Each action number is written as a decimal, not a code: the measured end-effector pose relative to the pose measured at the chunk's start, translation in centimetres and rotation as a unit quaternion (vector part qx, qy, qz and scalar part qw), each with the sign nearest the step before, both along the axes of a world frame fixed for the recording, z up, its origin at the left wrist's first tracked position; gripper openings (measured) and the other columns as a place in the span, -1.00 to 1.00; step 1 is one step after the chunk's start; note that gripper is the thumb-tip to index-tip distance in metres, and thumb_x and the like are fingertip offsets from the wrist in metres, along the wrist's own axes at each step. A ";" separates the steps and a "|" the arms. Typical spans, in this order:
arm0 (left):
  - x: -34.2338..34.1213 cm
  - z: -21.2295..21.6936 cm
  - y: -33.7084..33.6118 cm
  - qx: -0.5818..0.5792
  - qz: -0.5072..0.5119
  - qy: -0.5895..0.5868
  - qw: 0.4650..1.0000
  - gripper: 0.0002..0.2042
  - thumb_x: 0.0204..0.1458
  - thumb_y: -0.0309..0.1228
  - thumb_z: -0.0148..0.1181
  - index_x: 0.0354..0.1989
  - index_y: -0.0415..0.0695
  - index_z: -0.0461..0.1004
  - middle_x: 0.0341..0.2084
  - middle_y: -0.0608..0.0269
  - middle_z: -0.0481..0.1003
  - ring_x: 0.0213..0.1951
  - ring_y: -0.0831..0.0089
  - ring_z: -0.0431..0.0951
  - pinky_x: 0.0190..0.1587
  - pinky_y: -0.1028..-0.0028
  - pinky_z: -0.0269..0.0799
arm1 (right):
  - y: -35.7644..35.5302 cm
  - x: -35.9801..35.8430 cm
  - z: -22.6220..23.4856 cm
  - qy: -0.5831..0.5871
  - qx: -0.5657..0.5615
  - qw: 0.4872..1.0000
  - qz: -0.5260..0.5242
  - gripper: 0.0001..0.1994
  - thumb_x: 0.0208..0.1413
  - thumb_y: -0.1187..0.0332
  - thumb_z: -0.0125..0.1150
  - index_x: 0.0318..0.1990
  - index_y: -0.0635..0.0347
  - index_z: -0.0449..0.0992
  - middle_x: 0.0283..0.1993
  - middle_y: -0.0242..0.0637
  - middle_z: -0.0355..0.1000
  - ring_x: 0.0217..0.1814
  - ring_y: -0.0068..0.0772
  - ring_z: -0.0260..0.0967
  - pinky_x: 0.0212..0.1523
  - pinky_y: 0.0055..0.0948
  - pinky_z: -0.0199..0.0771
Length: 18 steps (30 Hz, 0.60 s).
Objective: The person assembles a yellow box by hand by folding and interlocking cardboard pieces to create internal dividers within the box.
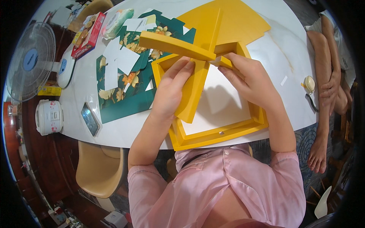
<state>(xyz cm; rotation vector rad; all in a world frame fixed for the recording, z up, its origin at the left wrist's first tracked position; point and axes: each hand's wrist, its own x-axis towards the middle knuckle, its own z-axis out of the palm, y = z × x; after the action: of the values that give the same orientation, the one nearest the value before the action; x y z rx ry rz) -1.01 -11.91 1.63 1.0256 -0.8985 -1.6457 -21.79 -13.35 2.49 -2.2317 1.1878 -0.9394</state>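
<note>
My left hand (169,89) is closed round a yellow cardboard divider (193,93), its thumb lying along the strip. Yellow strips cross one another here; one long strip (175,45) sticks out to the upper left. At the crossing, my right hand (249,78) pinches a short yellow end, where a small white piece or torn edge shows between the strips. Below both hands lies a shallow yellow box frame (220,141) with a white inside, at the table's near edge. My fingers partly hide the crossing, so how the strips join there is unclear.
Green flower-printed cardboard (125,110) with white pieces lies left, a yellow sheet (243,22) behind. A phone (90,118), a red box (88,36), a wipes pack (118,22), a fan (32,60) and a rice cooker (49,117) are left. Another person's legs (323,76) are right.
</note>
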 end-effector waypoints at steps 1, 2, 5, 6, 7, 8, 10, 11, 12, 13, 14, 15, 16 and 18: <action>-0.1 0.2 0.0 0.000 0.002 0.001 1.000 -0.70 0.32 -0.35 -0.13 0.08 -0.26 0.35 -0.34 0.15 0.45 -0.52 0.49 0.41 -0.48 0.52 0.31 | 0.1 0.0 0.0 -0.012 0.016 1.000 -0.007 -0.82 0.17 0.33 0.18 -0.28 0.26 0.39 -0.47 -0.08 0.37 -0.41 0.01 0.36 -0.39 -0.22 0.35; -0.3 0.5 0.1 -0.009 0.001 0.010 1.000 -0.70 0.32 -0.35 -0.13 0.10 -0.26 0.34 -0.30 0.13 0.44 -0.53 0.48 0.41 -0.49 0.54 0.31 | 0.2 0.1 0.1 -0.024 0.032 0.999 -0.013 -0.83 0.18 0.33 0.17 -0.22 0.25 0.43 -0.47 -0.07 0.37 -0.40 0.00 0.37 -0.37 -0.23 0.36; -0.4 0.4 0.0 -0.011 0.011 0.026 1.000 -0.69 0.32 -0.36 -0.14 0.14 -0.26 0.32 -0.24 0.10 0.43 -0.55 0.47 0.42 -0.52 0.56 0.31 | 0.1 0.2 -0.3 -0.085 -0.024 0.996 0.003 -0.74 0.20 0.31 0.14 -0.02 0.21 0.46 -0.38 -0.06 0.39 -0.35 -0.03 0.39 -0.31 -0.26 0.39; -0.4 0.4 0.0 -0.004 0.018 0.031 0.999 -0.67 0.32 -0.37 -0.15 0.17 -0.25 0.30 -0.21 0.09 0.42 -0.55 0.46 0.42 -0.53 0.57 0.31 | 0.1 0.1 -0.4 -0.084 -0.024 0.996 0.004 -0.74 0.20 0.31 0.14 -0.02 0.21 0.46 -0.38 -0.06 0.39 -0.35 -0.03 0.39 -0.31 -0.26 0.39; -0.3 0.5 -0.1 -0.004 0.018 0.031 0.999 -0.67 0.32 -0.37 -0.15 0.17 -0.25 0.30 -0.21 0.09 0.42 -0.55 0.46 0.42 -0.53 0.57 0.31 | -0.1 -0.1 -0.5 -0.097 -0.034 0.995 0.006 -0.69 0.21 0.30 0.12 0.07 0.18 0.44 -0.32 -0.07 0.38 -0.33 -0.03 0.39 -0.29 -0.26 0.40; -0.2 0.6 -0.1 -0.007 -0.003 0.045 0.999 -0.66 0.32 -0.38 -0.16 0.21 -0.25 0.28 -0.21 0.09 0.42 -0.55 0.45 0.42 -0.54 0.56 0.33 | -0.1 -0.1 -0.4 -0.110 -0.044 0.993 0.008 -0.63 0.21 0.28 0.11 0.15 0.15 0.41 -0.26 -0.07 0.38 -0.30 -0.04 0.39 -0.27 -0.26 0.41; -0.1 0.9 -0.1 -0.008 -0.023 0.058 0.998 -0.64 0.32 -0.39 -0.16 0.24 -0.24 0.25 -0.21 0.08 0.42 -0.55 0.43 0.43 -0.55 0.56 0.35 | 0.2 -0.1 0.5 -0.073 -0.022 0.997 -0.013 -0.61 0.21 0.26 0.11 0.17 0.13 0.41 -0.24 -0.10 0.36 -0.31 -0.07 0.39 -0.28 -0.26 0.41; -0.1 1.1 0.0 0.009 -0.031 0.071 0.997 -0.63 0.32 -0.41 -0.17 0.26 -0.23 0.23 -0.20 0.07 0.41 -0.56 0.42 0.43 -0.56 0.54 0.36 | 0.4 -0.1 0.9 -0.037 -0.001 0.999 -0.035 -0.59 0.21 0.23 0.11 0.19 0.12 0.40 -0.22 -0.13 0.34 -0.31 -0.09 0.39 -0.28 -0.26 0.41; -0.2 1.1 0.1 0.026 -0.038 0.084 0.995 -0.62 0.31 -0.42 -0.18 0.28 -0.23 0.22 -0.19 0.05 0.40 -0.56 0.40 0.42 -0.58 0.52 0.37 | 0.5 0.0 0.9 -0.037 0.000 0.999 -0.034 -0.59 0.21 0.23 0.11 0.19 0.12 0.40 -0.22 -0.13 0.34 -0.31 -0.09 0.39 -0.28 -0.26 0.41; -0.1 1.1 0.2 0.026 -0.038 0.083 0.995 -0.62 0.31 -0.42 -0.18 0.28 -0.23 0.22 -0.19 0.05 0.40 -0.56 0.40 0.42 -0.58 0.52 0.37 | 0.6 0.2 0.9 -0.003 -0.030 0.999 -0.043 -0.56 0.20 0.20 0.12 0.21 0.09 0.39 -0.24 -0.15 0.32 -0.32 -0.12 0.38 -0.29 -0.27 0.41; 0.0 0.9 0.3 0.047 -0.033 0.132 0.990 -0.62 0.31 -0.43 -0.18 0.27 -0.23 0.22 -0.19 0.04 0.40 -0.56 0.39 0.42 -0.58 0.52 0.38 | 0.6 0.4 0.9 0.031 -0.060 0.996 -0.051 -0.53 0.18 0.18 0.14 0.24 0.07 0.39 -0.26 -0.17 0.31 -0.33 -0.16 0.37 -0.30 -0.28 0.41; 0.1 0.9 0.3 0.068 -0.031 0.182 0.980 -0.63 0.30 -0.44 -0.17 0.26 -0.22 0.23 -0.18 0.03 0.39 -0.56 0.38 0.42 -0.59 0.51 0.39 | 0.6 0.3 0.9 0.032 -0.060 0.996 -0.053 -0.53 0.18 0.18 0.14 0.24 0.07 0.39 -0.26 -0.17 0.31 -0.33 -0.16 0.37 -0.30 -0.28 0.41; 0.2 0.8 0.4 0.069 -0.033 0.182 0.980 -0.63 0.30 -0.44 -0.17 0.26 -0.22 0.23 -0.18 0.03 0.39 -0.56 0.38 0.42 -0.59 0.51 0.39 | 0.4 0.2 0.8 0.061 -0.112 0.990 -0.068 -0.51 0.16 0.18 0.17 0.24 0.05 0.38 -0.27 -0.19 0.30 -0.35 -0.20 0.36 -0.33 -0.31 0.40; 0.4 0.7 0.5 0.073 -0.055 0.187 0.978 -0.64 0.29 -0.44 -0.15 0.23 -0.23 0.26 -0.16 0.03 0.38 -0.53 0.38 0.42 -0.57 0.53 0.40 | 0.4 0.1 1.0 0.091 -0.163 0.979 -0.084 -0.49 0.13 0.19 0.20 0.25 0.03 0.38 -0.29 -0.21 0.29 -0.37 -0.23 0.35 -0.35 -0.33 0.39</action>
<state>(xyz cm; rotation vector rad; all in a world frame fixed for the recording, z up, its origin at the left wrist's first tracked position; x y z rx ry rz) -0.56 -11.42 2.33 0.7362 -0.5974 -1.9393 -21.73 -12.99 3.46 -2.5511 1.4068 -1.0812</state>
